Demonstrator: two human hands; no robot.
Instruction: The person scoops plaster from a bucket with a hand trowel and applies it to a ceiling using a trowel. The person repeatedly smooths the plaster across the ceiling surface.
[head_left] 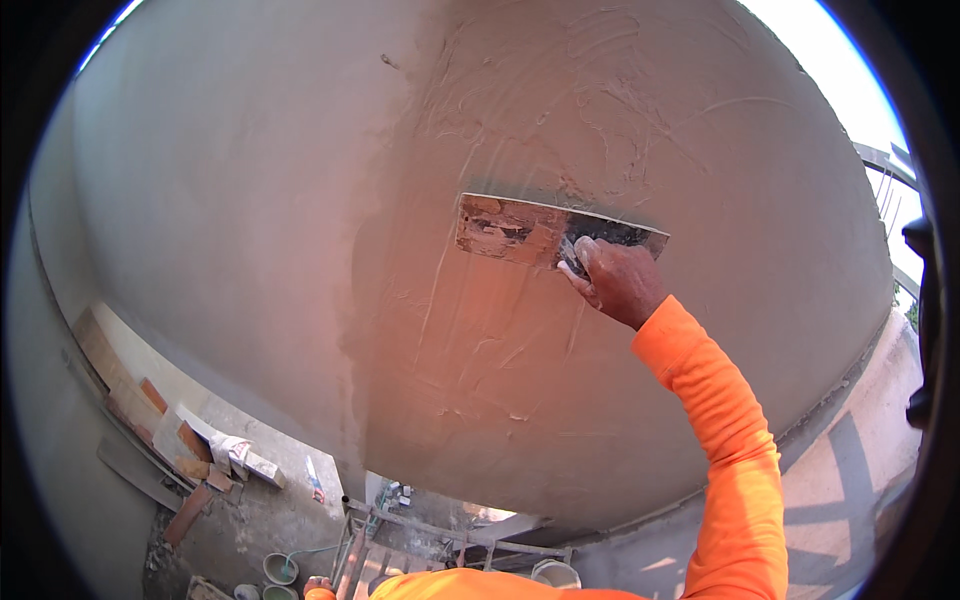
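My right hand is closed around the handle of a long, wide plastering trowel. Wet plaster smears the trowel's reddish back, and its long upper edge lies against the wall. Around the tool, the wet plaster is darker and streaked with ridges and curved marks. To its left the wall surface looks paler and smoother. Only a small part of my left hand shows at the lower edge, below the wall and far from the trowel; its fingers are too small to make out.
Below stands a scaffold frame of pipes and planks. Buckets and another bucket are near the bottom. Boards and scraps lie piled at the lower left. A sunlit ledge runs along the right, with open sky above.
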